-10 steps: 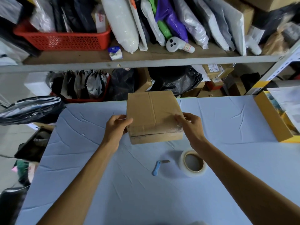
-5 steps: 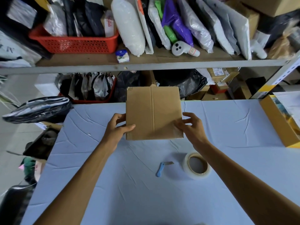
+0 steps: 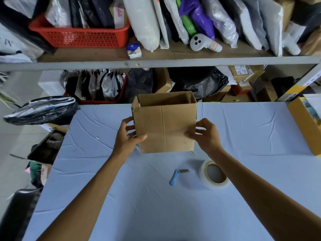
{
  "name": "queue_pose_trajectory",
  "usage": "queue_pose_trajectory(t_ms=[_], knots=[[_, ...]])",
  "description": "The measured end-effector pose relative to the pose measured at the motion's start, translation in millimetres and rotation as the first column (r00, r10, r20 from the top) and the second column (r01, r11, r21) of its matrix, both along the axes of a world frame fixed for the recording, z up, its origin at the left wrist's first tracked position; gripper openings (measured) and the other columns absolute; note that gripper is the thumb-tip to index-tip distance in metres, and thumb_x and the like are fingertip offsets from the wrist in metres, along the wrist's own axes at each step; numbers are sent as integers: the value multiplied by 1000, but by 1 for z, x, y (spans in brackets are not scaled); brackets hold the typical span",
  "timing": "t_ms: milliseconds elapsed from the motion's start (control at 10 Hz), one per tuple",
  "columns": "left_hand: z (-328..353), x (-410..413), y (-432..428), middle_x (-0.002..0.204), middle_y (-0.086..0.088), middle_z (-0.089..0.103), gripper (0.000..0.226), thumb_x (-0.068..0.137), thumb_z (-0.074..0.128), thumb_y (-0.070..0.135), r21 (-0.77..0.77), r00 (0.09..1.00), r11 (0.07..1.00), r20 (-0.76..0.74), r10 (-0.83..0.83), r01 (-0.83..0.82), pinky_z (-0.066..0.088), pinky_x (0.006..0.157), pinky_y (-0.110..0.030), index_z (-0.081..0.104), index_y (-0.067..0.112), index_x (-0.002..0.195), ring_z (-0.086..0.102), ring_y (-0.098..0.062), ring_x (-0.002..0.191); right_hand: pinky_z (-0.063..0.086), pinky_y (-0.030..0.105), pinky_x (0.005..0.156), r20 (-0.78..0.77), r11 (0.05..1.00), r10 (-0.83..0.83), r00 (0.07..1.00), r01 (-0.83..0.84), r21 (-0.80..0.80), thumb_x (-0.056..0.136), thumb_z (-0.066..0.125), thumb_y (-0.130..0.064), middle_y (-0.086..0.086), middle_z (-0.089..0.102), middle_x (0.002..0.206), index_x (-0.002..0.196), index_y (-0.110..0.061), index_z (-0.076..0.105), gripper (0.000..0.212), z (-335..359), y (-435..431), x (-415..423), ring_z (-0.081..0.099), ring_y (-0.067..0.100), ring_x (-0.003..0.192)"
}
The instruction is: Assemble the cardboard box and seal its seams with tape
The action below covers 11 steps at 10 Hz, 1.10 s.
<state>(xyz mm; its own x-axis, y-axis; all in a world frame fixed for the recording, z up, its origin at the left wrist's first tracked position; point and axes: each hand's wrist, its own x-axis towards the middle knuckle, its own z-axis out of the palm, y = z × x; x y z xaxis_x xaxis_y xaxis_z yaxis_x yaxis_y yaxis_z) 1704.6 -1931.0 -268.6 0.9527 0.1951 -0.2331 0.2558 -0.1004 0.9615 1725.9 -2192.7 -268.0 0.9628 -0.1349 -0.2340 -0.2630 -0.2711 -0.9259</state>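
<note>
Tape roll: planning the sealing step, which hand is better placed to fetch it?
Probably the right hand: the tape roll lies close beside its forearm, while the left hand grips the opposite side of the box.

Open cloth [image 3: 251, 133] either side of box [image 3: 165, 129]; knife [image 3: 175, 177], tape roll [image 3: 202, 173] nearer; shelf [image 3: 156, 62] perhaps close behind.

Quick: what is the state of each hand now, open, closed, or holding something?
Left hand: holds the cardboard box by its left edge.
Right hand: holds the same box by its right edge.
</note>
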Motion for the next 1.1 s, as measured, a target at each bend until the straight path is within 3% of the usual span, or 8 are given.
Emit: queue_pose_trajectory(t_ms=[200,300,400,600,800,900,1000,1100], knots=[[-25,1,-1,120,-6,61,52,73,78,5,1,1000,1000,-22,-2,2,55,86,-39,50,21,114,62,-25,106,59,30,63,-21,999,-26,999,25,-34,59,87,1,14,68,98,80,-8,52,41,-28,-1,-4,71,26,79],[-39,-4,-1,110,-5,65,45,70,78,0,2,999,1000,-17,-27,27,57,84,-41,54,23,99,65,-27,105,55,18,55,-24,998,-33,999,32,-54,60,85,5,11,66,94,84,-1,52,42,-41,-2,-9,69,22,75],[-50,-13,-2,104,-4,64,43,68,79,-3,10,999,999,-6,-33,33,58,79,-35,55,19,96,65,-26,100,50,12,50,-47,996,-27,999,23,-86,59,85,6,6,64,89,81,-5,50,44,-51,-5,-13,65,16,71],[-58,-18,-8,92,1,65,44,63,80,-9,30,999,999,-18,-42,43,58,66,-23,53,20,83,65,-14,88,49,23,59,-84,988,-16,996,3,-152,55,87,4,9,65,92,93,1,52,52,-67,-10,-20,63,22,77],[-63,-20,-8,99,-1,66,44,64,81,-5,27,998,998,-52,-46,48,57,67,-20,55,10,96,65,-12,91,55,33,68,-90,987,-39,995,25,-158,54,88,1,9,67,100,98,1,54,56,-70,-10,-23,67,25,86],[-63,-19,-6,96,3,66,48,64,83,-2,41,994,996,-76,-73,76,56,71,-21,57,7,103,66,-13,91,52,20,60,-97,987,-24,995,8,-161,56,88,-1,4,67,96,98,-1,57,52,-68,-12,-25,68,21,82],[-59,-18,-4,99,4,63,51,65,82,-2,79,984,987,-118,-133,142,54,67,-17,53,10,105,63,-11,88,50,20,61,-102,982,5,995,-24,-187,58,89,-5,5,66,96,100,-1,58,52,-64,-13,-27,66,21,84],[-56,-16,-2,116,-6,60,63,65,82,1,153,958,967,-235,-166,205,53,85,-33,50,9,118,61,-24,101,47,25,66,-157,962,48,986,-88,-259,58,90,-15,10,62,100,95,-6,54,52,-55,-15,-32,60,25,90]])
